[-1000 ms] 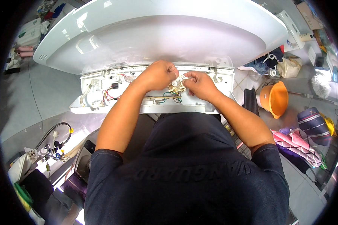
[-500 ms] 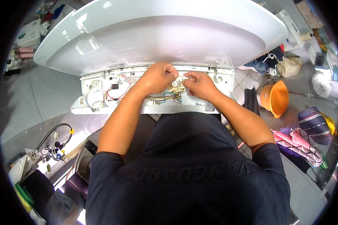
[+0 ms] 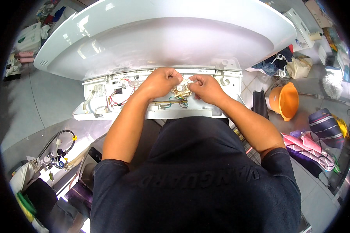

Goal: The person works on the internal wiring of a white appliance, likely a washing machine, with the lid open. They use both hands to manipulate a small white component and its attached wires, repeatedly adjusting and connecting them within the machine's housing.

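Note:
Both of my hands work on a small cream mechanism with a round white centre [image 3: 179, 89], perhaps a washing machine timer. My left hand [image 3: 162, 82] pinches its upper left side between thumb and fingers. On the other side, my right hand [image 3: 207, 89] grips the upper right edge, its fingers bent. Green, red and yellowish wires [image 3: 179, 102] run from the mechanism's underside. It sits over a long white open panel housing [image 3: 159, 113], where red wires [image 3: 112, 101] and a black connector [image 3: 118, 91] lie left of my left forearm. My fingertips cover part of the mechanism.
A big glossy white curved lid [image 3: 163, 42] rises behind the housing. At right lie an orange bucket [image 3: 288, 101], a pink cloth [image 3: 309, 145] and a white fluffy duster [image 3: 332, 86]. Taps with a black hose [image 3: 60, 149] are at lower left.
The mechanism has turned slightly, so its round white centre faces up more plainly. My left hand has dropped a little; both hands keep their hold.

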The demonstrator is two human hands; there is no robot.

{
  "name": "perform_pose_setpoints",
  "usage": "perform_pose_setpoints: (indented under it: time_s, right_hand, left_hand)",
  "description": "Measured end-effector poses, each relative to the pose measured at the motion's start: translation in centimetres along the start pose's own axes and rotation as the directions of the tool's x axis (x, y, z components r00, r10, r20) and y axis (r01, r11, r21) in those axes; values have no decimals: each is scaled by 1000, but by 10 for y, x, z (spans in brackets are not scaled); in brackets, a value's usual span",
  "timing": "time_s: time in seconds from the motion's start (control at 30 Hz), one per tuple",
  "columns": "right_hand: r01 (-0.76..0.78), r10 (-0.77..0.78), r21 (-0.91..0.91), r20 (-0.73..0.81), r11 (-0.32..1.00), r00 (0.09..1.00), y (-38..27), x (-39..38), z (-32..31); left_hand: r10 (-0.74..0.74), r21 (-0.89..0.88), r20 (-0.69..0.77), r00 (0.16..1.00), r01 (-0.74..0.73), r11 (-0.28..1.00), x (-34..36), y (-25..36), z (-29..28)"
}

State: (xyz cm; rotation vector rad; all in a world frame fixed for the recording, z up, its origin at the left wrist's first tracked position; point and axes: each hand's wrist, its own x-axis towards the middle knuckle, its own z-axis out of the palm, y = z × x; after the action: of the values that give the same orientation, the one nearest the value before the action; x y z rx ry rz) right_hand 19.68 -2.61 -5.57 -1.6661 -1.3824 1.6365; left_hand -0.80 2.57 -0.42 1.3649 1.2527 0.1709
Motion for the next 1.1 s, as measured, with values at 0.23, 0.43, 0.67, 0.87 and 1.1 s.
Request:
perform_pose_setpoints:
  time_s: [0.23, 0.43, 0.67, 0.87, 1.1]
  right_hand:
    - [12, -12, -26, 2, 1000, 1000, 7, 4, 0]
    - [-2, 2, 0, 2, 1000, 1000, 5, 2, 1]
    - [2, -2, -10, 56, 1000, 998, -5, -1, -1]
    - [-4, 5, -23, 40, 1000, 999, -7, -1, -1]
    - [8, -7, -14, 6, 1000, 1000, 2, 1, 2]
  left_hand:
    - [0, 191, 55, 998, -11, 982, 10, 4, -6]
    - [-54, 274, 97, 994, 26, 961, 7, 23, -9]
    - [39, 199, 68, 997, -51, 979, 0, 8, -8]
    - [234, 316, 0, 972, -222, 922, -7, 5, -8]
    - [151, 318, 114, 982, -180, 931, -1, 10, -15]
